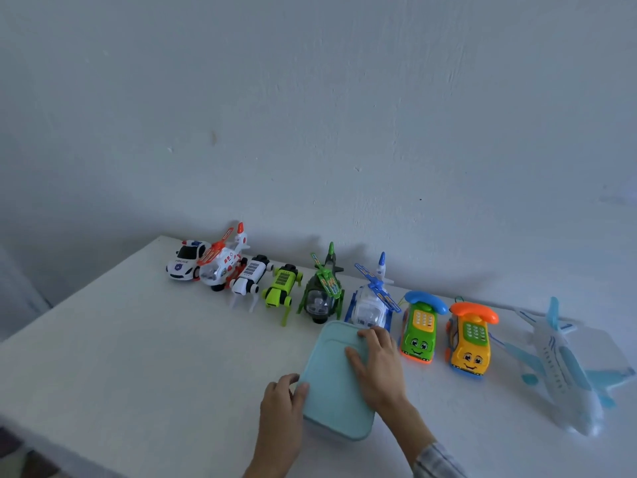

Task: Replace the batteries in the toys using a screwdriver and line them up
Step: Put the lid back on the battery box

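A row of toys stands along the wall: a police car (pixel 184 259), an orange-white helicopter (pixel 222 262), a white robot dog (pixel 250 276), a green robot dog (pixel 282 288), a green helicopter (pixel 322 291), a blue-white helicopter (pixel 372 301), a green phone car (pixel 420 327), a yellow phone car (pixel 470 343) and a white-blue airplane (pixel 562 367). In front of them lies a closed teal box (pixel 332 384). My left hand (pixel 281 412) grips its left edge with curled fingers. My right hand (pixel 377 365) rests flat on the lid. No screwdriver or batteries show.
The white table (pixel 138 357) runs up to a pale wall; its left edge slants from the back corner toward the lower left. A plaid sleeve (pixel 437 460) covers my right forearm.
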The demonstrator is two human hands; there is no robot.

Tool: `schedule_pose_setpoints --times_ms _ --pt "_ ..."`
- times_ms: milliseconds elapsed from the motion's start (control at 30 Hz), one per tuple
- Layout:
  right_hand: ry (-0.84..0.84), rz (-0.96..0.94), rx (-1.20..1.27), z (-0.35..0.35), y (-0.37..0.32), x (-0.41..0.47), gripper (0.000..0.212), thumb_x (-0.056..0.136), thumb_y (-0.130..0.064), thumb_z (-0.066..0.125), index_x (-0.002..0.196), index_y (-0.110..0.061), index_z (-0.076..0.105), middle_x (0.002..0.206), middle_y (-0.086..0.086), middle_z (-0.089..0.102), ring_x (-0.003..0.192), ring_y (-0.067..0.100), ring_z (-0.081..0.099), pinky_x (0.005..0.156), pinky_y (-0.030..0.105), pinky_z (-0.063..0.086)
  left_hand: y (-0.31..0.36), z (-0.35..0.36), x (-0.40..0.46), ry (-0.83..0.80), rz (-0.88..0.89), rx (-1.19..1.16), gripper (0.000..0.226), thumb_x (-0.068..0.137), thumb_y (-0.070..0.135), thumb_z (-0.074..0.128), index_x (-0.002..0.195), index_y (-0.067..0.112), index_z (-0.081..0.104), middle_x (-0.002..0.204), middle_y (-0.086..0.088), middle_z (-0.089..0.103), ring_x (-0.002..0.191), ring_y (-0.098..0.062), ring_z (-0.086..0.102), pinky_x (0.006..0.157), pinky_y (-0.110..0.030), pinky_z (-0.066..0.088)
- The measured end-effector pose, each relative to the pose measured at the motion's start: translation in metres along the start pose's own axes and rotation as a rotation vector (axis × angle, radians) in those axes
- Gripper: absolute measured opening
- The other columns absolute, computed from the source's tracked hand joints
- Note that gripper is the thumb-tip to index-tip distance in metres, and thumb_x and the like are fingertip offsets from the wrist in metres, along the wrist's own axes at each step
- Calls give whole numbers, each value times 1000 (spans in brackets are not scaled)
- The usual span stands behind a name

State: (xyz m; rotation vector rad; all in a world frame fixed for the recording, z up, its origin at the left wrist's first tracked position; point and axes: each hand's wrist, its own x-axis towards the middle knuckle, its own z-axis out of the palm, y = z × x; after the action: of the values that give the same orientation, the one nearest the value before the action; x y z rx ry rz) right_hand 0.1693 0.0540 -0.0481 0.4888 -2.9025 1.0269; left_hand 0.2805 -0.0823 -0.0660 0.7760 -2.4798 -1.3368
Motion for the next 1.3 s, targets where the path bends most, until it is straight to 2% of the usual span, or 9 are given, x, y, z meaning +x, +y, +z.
schedule_pose_setpoints --times_ms 100,333,433,533,600,800,1000,1100,1300 --pt "-1 -14 -108 2 -2 4 70 77 -61 24 123 -16 52 125 5 49 114 25 41 98 33 34 -6 1 2 40 -48 -62 9 95 23 57 93 16 63 87 -9 64 81 -24 58 75 -33 43" --pt "-139 91 -285 6 -23 2 58 92 -61 36 129 -17 30 125 2 41 111 25 53 81 34 44 -12 -24 34 203 -116 -82 26 93 13 59 69 23 63 74 -5 66 75 -22 59 63 -29 38" --pt "-214 216 -231 10 -30 0 57 92 -64 31 123 -15 32 119 5 46 109 27 57 82 36 45 -13 -29 46 226 -187 -33 11 95 22 56 90 19 65 93 -8 68 94 -29 62 76 -34 43" --pt "-274 274 -234 13 -34 -6 54 94 -62 25 117 -14 36 118 8 52 110 26 57 86 35 44 -15 -23 38 113 -340 93 42 98 38 45 133 14 45 125 -17 52 117 -35 51 93 -38 40" --pt "-307 276 -250 14 -38 -12 51 95 -61 23 114 -15 37 117 9 58 110 26 57 87 34 43 -12 -20 28 131 -363 225 53 98 46 41 141 19 30 130 -16 43 120 -37 46 96 -39 38" --pt "-372 286 -253 10 -33 15 51 99 -51 18 117 -16 51 119 8 59 110 27 55 89 35 41 -17 -24 43 174 -106 399 46 98 38 46 138 17 41 118 -12 50 106 -32 50 87 -39 42" --pt "-188 498 62 26 -31 22 53 100 -49 17 105 -15 58 112 12 62 105 31 56 83 36 41 -23 -33 89 -36 186 396 57 93 52 31 139 22 43 125 0 48 110 -18 48 91 -27 38" --pt "-118 554 150 26 -29 19 50 101 -44 22 101 -10 59 110 15 63 103 32 56 79 36 39 -20 -32 104 -125 259 386 48 98 44 32 140 22 41 128 1 45 111 -15 50 91 -25 40" --pt "42 605 169 33 -28 12 44 101 -41 29 86 -7 52 99 17 63 95 36 57 70 36 37 -21 -25 110 -61 301 405 40 99 36 42 137 25 45 121 1 49 98 -20 57 80 -31 46"
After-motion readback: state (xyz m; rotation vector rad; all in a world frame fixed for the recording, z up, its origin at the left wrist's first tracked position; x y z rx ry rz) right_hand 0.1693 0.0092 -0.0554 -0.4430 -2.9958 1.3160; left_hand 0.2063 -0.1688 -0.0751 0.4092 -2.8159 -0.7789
